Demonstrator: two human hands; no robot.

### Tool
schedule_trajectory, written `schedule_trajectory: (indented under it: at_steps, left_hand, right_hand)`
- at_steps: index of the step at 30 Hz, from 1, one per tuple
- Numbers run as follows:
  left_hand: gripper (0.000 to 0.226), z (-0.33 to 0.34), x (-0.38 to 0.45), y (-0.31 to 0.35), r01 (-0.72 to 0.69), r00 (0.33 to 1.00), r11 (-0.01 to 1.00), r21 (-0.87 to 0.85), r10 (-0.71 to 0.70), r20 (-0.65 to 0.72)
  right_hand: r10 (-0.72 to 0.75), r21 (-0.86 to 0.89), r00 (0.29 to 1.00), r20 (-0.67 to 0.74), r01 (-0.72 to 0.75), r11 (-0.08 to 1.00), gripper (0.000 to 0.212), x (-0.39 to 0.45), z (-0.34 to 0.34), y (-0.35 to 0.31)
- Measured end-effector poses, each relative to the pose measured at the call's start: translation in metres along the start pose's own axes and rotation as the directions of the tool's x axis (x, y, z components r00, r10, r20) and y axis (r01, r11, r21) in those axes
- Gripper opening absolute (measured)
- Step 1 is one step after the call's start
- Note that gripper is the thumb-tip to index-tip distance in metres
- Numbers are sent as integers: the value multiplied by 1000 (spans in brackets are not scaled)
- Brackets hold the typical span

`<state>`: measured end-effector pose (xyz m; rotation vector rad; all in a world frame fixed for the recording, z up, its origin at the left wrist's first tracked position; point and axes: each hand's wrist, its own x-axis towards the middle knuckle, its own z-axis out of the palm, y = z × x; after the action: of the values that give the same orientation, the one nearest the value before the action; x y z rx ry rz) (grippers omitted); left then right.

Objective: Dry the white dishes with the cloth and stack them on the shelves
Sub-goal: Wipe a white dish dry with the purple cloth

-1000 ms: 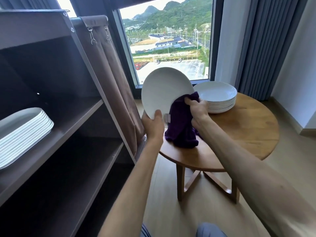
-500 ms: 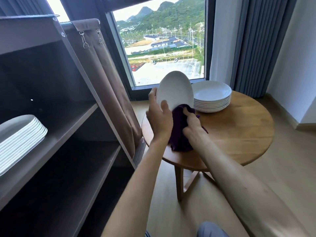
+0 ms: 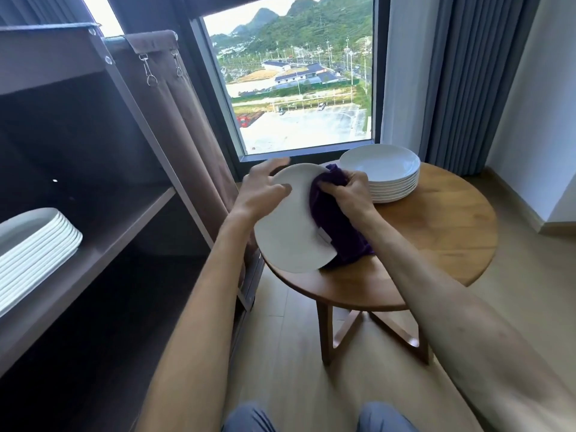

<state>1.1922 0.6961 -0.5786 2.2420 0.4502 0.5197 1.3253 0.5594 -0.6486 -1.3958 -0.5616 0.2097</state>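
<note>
Head camera looked down on a dark brown open shelf unit (image 3: 103,232) filling the left side, with a stack of white oval dishes (image 3: 34,244) lying flat at the left end of its middle shelf, the stack's long axis running away from the camera toward the back of the shelf. A round wooden side table (image 3: 436,238) stood to the right of the unit, below a tall window (image 3: 299,82) flanked by grey curtains (image 3: 461,82). At the table's far edge sat a stack of round white plates (image 3: 383,176), level and facing up.

Over the table's near-left edge a single round white plate (image 3: 290,229) was held tilted, its face turned up toward the camera and its far rim raised toward the window, its lower rim out past the table's left edge. A dark purple cloth (image 3: 333,232) was draped over the plate's right side and hung down past the rim, just above the tabletop. The right hand (image 3: 346,194) had its fingers curled tight round a bunched part of the cloth, pressed against the plate's upper right. The left hand (image 3: 265,191) lay at the plate's upper left rim with fingers spread and only loosely bent, the thumb resting on the face and the fingers reaching over the far rim.
</note>
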Motion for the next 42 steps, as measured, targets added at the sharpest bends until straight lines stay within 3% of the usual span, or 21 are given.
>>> schedule_trajectory:
  at_steps: [2, 3, 5, 7, 10, 12, 14, 16, 18, 20, 23, 25, 28, 32, 34, 36, 39, 42]
  left_hand:
    - [60, 0, -13, -18, 36, 960, 975, -218, -94, -263]
    - [61, 6, -20, -28, 33, 934, 950, -311, -140, -330]
    - [51, 36, -37, -37, 39, 932, 887, -460, -199, -304]
    - [41, 75, -45, -32, 71, 932, 827, -558, -254, -258]
    - [34, 103, -48, -20, 57, 893, 697, -715, -357, -276]
    - [21, 94, -51, -20, 39, 887, 709, -704, -349, -303]
    - [27, 75, -53, -22, 17, 902, 798, -603, -272, -335]
    - [30, 55, -52, -22, 32, 958, 892, -450, -156, -241]
    - [25, 34, -45, -21, 60, 992, 962, -267, -86, -89]
    - [15, 16, -39, -15, 91, 996, 978, -188, -85, 40]
    - [21, 5, -40, -4, 95, 990, 977, -191, -73, 121]
    - [30, 12, -40, -3, 46, 993, 962, -269, -15, 119]
    - [52, 26, -40, -4, -18, 998, 886, -463, 44, 47]
    - [46, 44, -40, -3, -74, 997, 845, -530, 63, -39]
    - [45, 53, -41, -1, -71, 997, 830, -554, 38, -70]
    - [45, 61, -44, 1, -73, 992, 798, -599, -6, -129]
    - [78, 68, -41, 3, -71, 985, 806, -587, -35, -167]
    - [125, 68, -37, 7, -83, 977, 778, -623, -60, -204]
  right_hand:
    - [53, 82, 991, -122, -43, 996, 16, 3, 0, 1]
    - [124, 167, 971, -205, -90, 982, 15, 4, -1, 3]
    - [344, 415, 886, -311, -199, 888, 10, 5, 7, 9]
    - [537, 605, 788, -301, -277, 746, 9, -1, 25, 14]
    - [629, 683, 750, -204, -351, 641, 13, -14, 45, 23]
    - [598, 663, 778, -194, -345, 664, 18, -17, 41, 22]
    - [503, 617, 837, -216, -283, 735, 12, -12, 28, 19]
    - [407, 516, 885, -227, -245, 821, 7, -4, 13, 14]
    - [306, 319, 928, -212, -230, 919, 6, 3, 1, 5]
    - [184, 79, 968, -170, -173, 982, 11, 8, -2, -7]
    - [-8, -247, 983, -181, -38, 968, 22, 12, 7, -23]
    - [-119, -332, 967, -225, 39, 942, 30, 12, 18, -30]
    - [-231, -322, 942, -245, 145, 936, 41, 8, 34, -34]
    - [-206, -397, 941, -267, 87, 914, 55, 4, 53, -45]
    - [-129, -407, 973, -193, 40, 912, 56, -2, 66, -52]
    - [-77, -286, 995, -61, 57, 957, 56, -13, 70, -55]
    - [-68, -89, 982, 176, 84, 992, 46, -29, 61, -55]
    - [-1, 181, 966, 257, -48, 982, 33, -30, 58, -64]
